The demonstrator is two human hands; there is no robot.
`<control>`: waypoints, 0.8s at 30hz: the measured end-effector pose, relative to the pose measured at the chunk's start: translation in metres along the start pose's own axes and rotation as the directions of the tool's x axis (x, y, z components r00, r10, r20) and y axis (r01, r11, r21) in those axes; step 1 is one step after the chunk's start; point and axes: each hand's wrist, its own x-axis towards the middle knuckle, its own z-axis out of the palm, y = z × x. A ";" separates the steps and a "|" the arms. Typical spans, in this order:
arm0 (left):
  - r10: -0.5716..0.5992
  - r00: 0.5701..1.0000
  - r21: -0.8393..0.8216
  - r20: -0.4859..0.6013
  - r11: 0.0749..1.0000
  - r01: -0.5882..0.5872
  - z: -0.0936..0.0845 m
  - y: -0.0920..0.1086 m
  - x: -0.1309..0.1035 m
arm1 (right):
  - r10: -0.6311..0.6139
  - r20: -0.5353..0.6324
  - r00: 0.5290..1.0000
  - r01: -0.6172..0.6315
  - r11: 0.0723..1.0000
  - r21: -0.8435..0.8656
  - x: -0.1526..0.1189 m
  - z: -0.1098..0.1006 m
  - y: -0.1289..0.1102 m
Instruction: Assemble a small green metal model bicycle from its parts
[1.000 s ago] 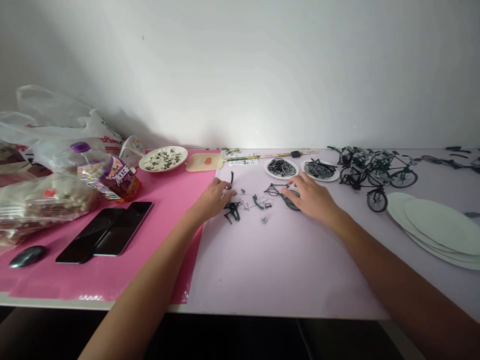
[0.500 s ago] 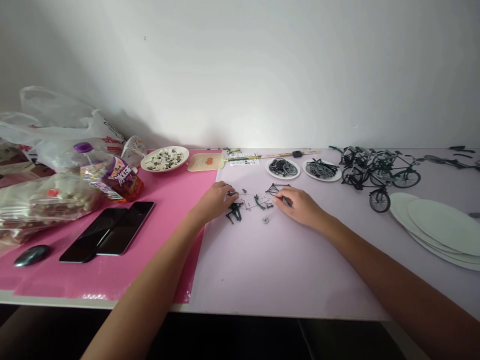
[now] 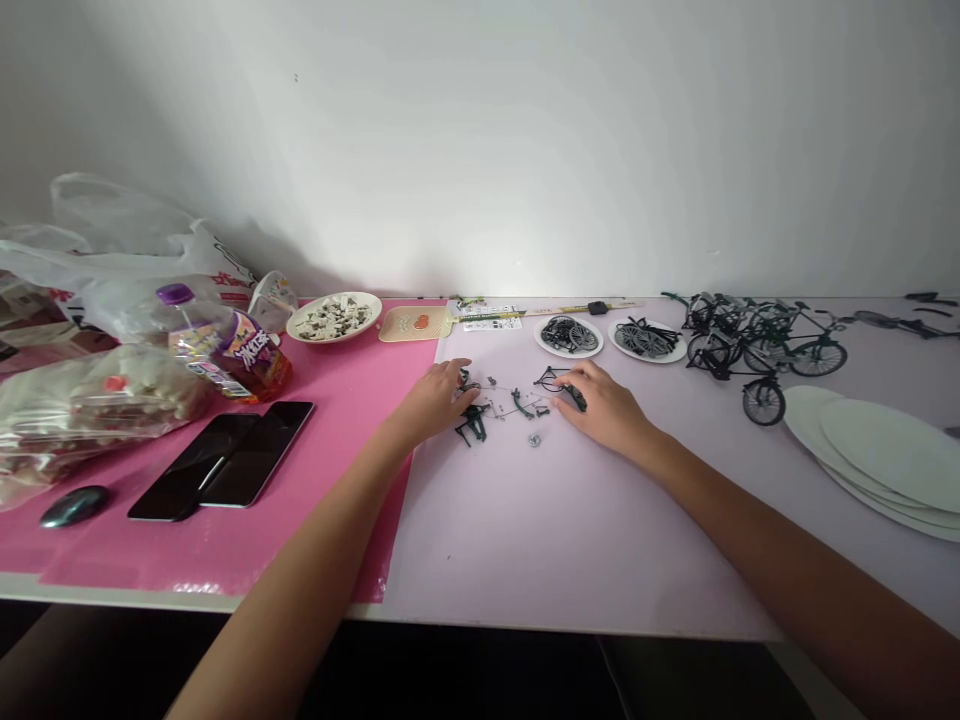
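Observation:
My left hand point(image 3: 435, 402) rests on the table, thumb and fingers apart, beside dark green and black model parts point(image 3: 472, 424). Whether its fingers touch the parts is too small to tell. My right hand point(image 3: 604, 408) has its thumb and fingers apart around a dark piece at the end of a small bicycle frame point(image 3: 551, 377). Between the hands lie a curved dark green piece point(image 3: 520, 404), thin rods and tiny bits. A small round grey part point(image 3: 534, 440) sits nearer the front.
Two plates of wheels point(image 3: 568, 337) and dark parts point(image 3: 646, 339) stand behind. Model bicycles point(image 3: 757, 335) and stacked white plates point(image 3: 892, 455) are right. Left are phones point(image 3: 255, 455), a mouse point(image 3: 75, 506), a bottle point(image 3: 232, 350), bags point(image 3: 135, 290) and a plate of pale pieces point(image 3: 334, 318).
The fingers of both hands have spread apart, with the right thumb now away from the fingertips. The whole view has shifted slightly.

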 end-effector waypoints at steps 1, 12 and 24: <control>0.012 1.000 0.010 -0.004 1.000 -0.012 0.001 -0.001 0.000 | 0.000 0.005 1.000 0.000 1.000 -0.015 0.000 0.000 0.000; 0.068 0.998 0.038 -0.012 0.997 -0.068 0.005 -0.006 0.002 | 0.021 0.002 1.000 -0.021 0.997 -0.069 0.002 0.003 0.006; 0.094 0.995 0.035 -0.042 0.995 -0.092 0.010 -0.010 0.002 | -0.106 -0.100 0.989 0.118 0.985 0.123 0.002 0.002 0.002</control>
